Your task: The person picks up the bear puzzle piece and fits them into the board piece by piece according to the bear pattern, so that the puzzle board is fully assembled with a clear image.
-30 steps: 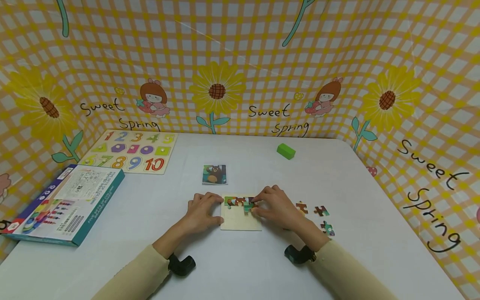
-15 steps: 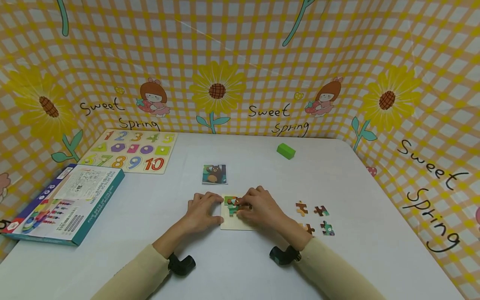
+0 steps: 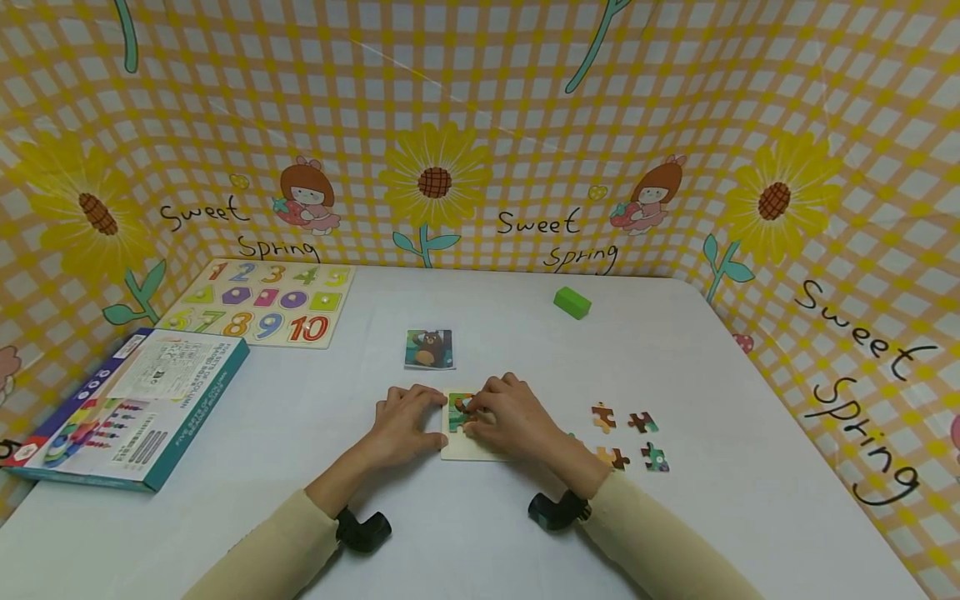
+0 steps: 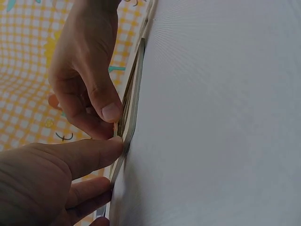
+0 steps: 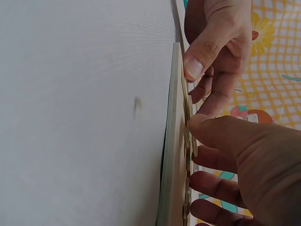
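Pale wooden square puzzle board (image 3: 468, 447): flat on the white desk (image 3: 450, 533), between the two hands; thin and straight-edged, its near strip bare, printed pieces lying over its far part.
Left hand (image 3: 407, 427): thumb and index finger spread apart, tips touching the board's left edge; probably a brace to stop the board sliding.
Right hand (image 3: 517, 423): thumb and finger together, clamped on a thin jigsaw piece (image 5: 194, 145) over the board; a pinch at the edges likely lets it be steered finely. The piece looks slightly tilted in the right wrist view; its printed face is hidden.
Pieces on the board (image 3: 461, 422): green with touches of orange and brown, knobbed outline; fingers cover the rest, so how they interlock I cannot tell.
Loose knobbed pieces (image 3: 615, 458): four plainly seen right of the board, flat, print upward, brown, tan and green; spread apart, perhaps so each is easy to pick out. A green sliver beside the right wrist may be another.
Small square bear card (image 3: 429, 349): flat beyond the board, brown bear on green; likely kept in sight for comparison.
Bright green block (image 3: 572, 302): farther back, well apart.
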Available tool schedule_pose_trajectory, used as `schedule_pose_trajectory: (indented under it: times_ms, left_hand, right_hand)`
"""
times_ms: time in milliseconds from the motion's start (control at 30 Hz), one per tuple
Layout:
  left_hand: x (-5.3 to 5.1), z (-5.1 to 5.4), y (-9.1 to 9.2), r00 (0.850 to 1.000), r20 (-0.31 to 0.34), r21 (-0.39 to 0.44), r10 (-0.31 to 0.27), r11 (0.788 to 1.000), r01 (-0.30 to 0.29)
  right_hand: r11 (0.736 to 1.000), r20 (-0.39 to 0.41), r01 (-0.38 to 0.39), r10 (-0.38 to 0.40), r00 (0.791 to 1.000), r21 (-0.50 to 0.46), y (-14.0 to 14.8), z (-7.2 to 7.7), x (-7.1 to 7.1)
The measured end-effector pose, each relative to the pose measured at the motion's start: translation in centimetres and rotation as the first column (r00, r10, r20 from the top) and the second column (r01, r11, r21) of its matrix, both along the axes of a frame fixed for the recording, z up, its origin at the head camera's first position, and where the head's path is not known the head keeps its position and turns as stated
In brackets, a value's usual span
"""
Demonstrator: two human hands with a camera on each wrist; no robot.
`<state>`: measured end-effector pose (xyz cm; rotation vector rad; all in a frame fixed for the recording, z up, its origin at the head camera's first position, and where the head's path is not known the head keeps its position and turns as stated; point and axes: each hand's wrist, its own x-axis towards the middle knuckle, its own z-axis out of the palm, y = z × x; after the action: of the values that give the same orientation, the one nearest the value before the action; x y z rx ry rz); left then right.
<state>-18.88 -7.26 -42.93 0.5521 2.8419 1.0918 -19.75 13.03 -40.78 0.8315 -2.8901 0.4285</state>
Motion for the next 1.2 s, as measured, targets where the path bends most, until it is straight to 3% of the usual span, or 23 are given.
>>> schedule_pose_trajectory:
  times_ms: [300, 667, 1200]
  left_hand:
    - [0.1, 0.0, 0.0, 1.0, 0.008, 0.004, -0.004, 1.0, 0.004]
    - [0.0, -0.3, 0.8, 0.998, -0.02, 0.06, 0.064, 0.996, -0.063]
    - [0.2, 0.0, 1.3, 0.995, -0.046, 0.041, 0.086, 0.996, -0.084]
  right_hand:
    - [1.0, -0.002, 0.006, -0.006, 1.0, -0.004, -0.1, -0.1, 0.0]
    - [1.0, -0.018, -0.016, 0.015, 1.0, -0.011, 0.1, -0.2, -0.1]
    - [1.0, -0.018, -0.016, 0.016, 1.0, -0.005, 0.1, -0.2, -0.1]
